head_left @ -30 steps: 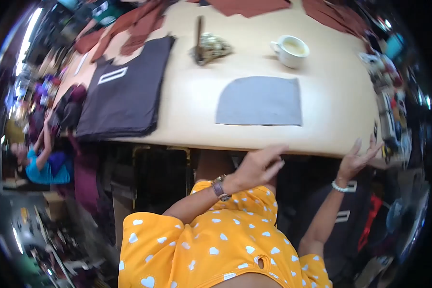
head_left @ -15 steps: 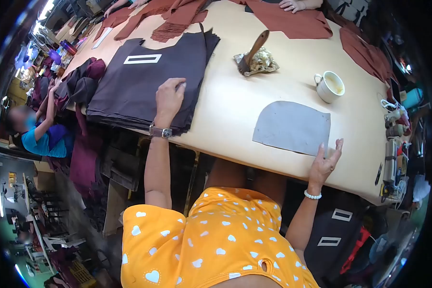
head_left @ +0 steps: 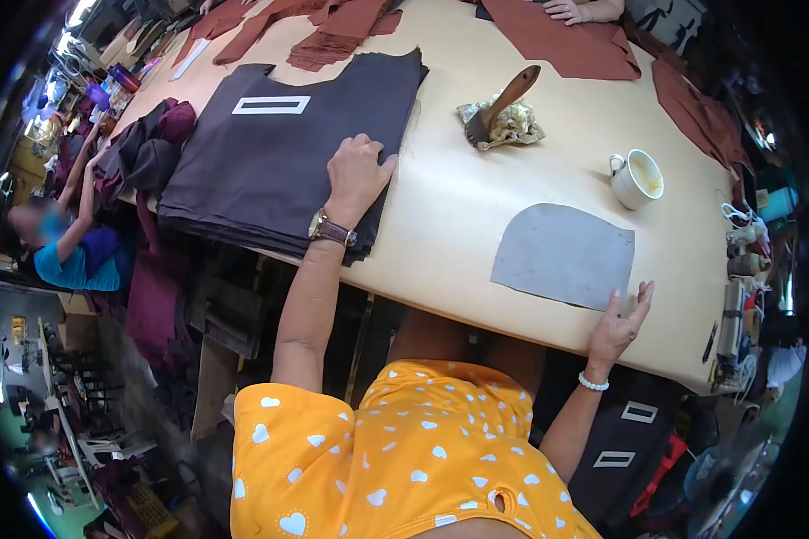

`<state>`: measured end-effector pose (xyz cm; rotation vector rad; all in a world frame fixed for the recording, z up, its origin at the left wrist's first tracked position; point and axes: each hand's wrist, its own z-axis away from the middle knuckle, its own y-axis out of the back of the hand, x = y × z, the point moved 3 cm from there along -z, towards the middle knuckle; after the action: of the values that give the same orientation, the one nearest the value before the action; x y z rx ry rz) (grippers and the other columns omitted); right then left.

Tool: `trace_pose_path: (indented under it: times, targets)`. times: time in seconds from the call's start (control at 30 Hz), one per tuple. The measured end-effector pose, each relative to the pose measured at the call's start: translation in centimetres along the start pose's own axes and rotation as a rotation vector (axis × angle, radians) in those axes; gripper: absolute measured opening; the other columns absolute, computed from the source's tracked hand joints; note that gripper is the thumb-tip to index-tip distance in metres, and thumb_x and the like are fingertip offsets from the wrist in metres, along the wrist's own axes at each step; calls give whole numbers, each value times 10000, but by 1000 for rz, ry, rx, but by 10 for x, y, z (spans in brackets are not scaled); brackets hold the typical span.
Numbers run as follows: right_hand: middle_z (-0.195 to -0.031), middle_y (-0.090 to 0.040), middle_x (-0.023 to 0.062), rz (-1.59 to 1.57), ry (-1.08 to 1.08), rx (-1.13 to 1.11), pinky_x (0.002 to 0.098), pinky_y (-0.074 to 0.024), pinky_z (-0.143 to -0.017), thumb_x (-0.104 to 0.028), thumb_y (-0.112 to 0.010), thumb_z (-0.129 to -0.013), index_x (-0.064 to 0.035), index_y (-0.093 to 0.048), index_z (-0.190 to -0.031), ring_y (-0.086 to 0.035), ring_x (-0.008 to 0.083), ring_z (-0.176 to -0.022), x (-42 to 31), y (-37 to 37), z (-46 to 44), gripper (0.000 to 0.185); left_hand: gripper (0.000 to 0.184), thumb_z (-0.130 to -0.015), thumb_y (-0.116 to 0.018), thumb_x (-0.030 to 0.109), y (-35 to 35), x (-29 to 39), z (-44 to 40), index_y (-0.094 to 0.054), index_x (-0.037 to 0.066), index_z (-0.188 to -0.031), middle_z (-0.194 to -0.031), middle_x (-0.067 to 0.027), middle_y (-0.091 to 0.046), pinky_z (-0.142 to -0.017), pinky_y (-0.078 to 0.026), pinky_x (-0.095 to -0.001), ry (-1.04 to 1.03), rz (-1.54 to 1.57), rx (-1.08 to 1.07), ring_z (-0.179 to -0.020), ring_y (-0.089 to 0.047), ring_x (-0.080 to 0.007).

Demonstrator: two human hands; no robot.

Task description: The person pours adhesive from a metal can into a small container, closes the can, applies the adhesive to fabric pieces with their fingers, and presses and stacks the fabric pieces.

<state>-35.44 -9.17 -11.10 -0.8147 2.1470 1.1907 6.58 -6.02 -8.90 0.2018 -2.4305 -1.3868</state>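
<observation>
My left hand (head_left: 360, 178) lies on the stack of dark fabric pieces (head_left: 261, 166), by its right edge. Its fingers are bent down toward the cloth with the thumb apart; the fingertips are mostly hidden. A white rectangular frame (head_left: 271, 105) is on the top piece. My right hand (head_left: 620, 325) is open, fingers spread, at the lower right corner of a grey template with a rounded top (head_left: 566, 256). Its fingertips are at the template's edge, and no grip on it shows.
Beyond the template stand a white cup (head_left: 638, 180) and a wooden-handled brush (head_left: 503, 106) resting on a crumpled wrapping. Rust-coloured fabric (head_left: 566, 40) lies across the far side, beside another person's hand (head_left: 568, 11). A co-worker (head_left: 76, 251) handles dark cloth at the left.
My left hand has moved right to the stack's right edge, its fingers bending more. The top fabric's upper right edge now lies flatter. My right hand stays by the template; the view has shifted slightly.
</observation>
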Motion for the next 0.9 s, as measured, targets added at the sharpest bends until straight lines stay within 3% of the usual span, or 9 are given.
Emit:
trace_pose_path:
  times: [0.37, 0.47, 0.57, 0.63, 0.67, 0.73, 0.8, 0.9]
  targets:
    - [-1316, -427, 213, -80, -24, -20, 377, -289, -1049, -88, -527, -878, 38, -297, -1357, -399, 288, -1238, -5, 1, 1, 546, 174, -718, -598, 208, -10, 6, -4, -659, 45, -712, -723, -98, -603, -638, -505, -378, -91, -161, 21, -712, -610, -258]
    - [-1304, -436, 211, -71, -32, -23, 378, -293, -1047, -90, -527, -879, 34, -297, -1358, -406, 286, -1228, -4, 0, 1, 546, 206, -707, -570, 179, -9, 0, -9, -671, 51, -833, -768, -125, -643, -674, -512, -397, -20, -155, -69, -732, -634, -285]
    - [-1292, -446, 209, -73, -41, -18, 378, -297, -1043, -89, -530, -877, 32, -296, -1359, -414, 286, -1218, -3, 1, 1, 549, 352, -686, -561, 155, 4, -8, -13, -645, 72, -1018, -877, -157, -664, -751, -506, -399, 204, -33, -63, -803, -641, -321]
    - [-1284, -452, 208, -67, -46, -20, 378, -299, -1041, -87, -532, -876, 31, -298, -1358, -419, 287, -1211, -4, 1, 0, 550, 439, -675, -554, 148, 6, -20, -12, -606, 87, -1107, -933, -181, -653, -792, -495, -397, 259, 137, -64, -851, -631, -341]
    - [-1291, -446, 207, -41, -36, -26, 366, -345, -997, -79, -536, -871, 29, -286, -1364, -420, 287, -1211, -3, 1, 0, 564, 485, -670, -551, 145, 6, -25, -11, -586, 94, -1151, -961, -193, -647, -812, -490, -395, 287, 221, -65, -874, -625, -351]
    - [-1305, -433, 204, 10, -17, -42, 340, -435, -909, -63, -544, -861, 26, -263, -1376, -422, 288, -1211, -1, 2, 0, 594, 448, -673, -568, 129, 6, -32, -8, -605, 71, -1116, -908, -208, -650, -802, -491, -360, 253, 283, 8, -846, -641, -311]
    - [-1298, -441, 204, -9, -17, -40, 344, -435, -912, -63, -546, -859, 26, -264, -1375, -425, 289, -1209, -2, 2, 0, 595, 389, -700, -603, 143, 2, -39, -4, -625, 57, -1079, -833, -197, -658, -749, -501, -341, 199, 403, 89, -785, -656, -259]
    - [-1292, -449, 201, -14, -13, -33, 357, -414, -942, -65, -549, -856, 26, -270, -1372, -430, 292, -1205, -2, 1, 1, 593, 278, -773, -640, 173, 6, -42, 0, -646, 4, -994, -717, -95, -653, -633, -486, -278, 350, 441, -74, -659, -607, -146]
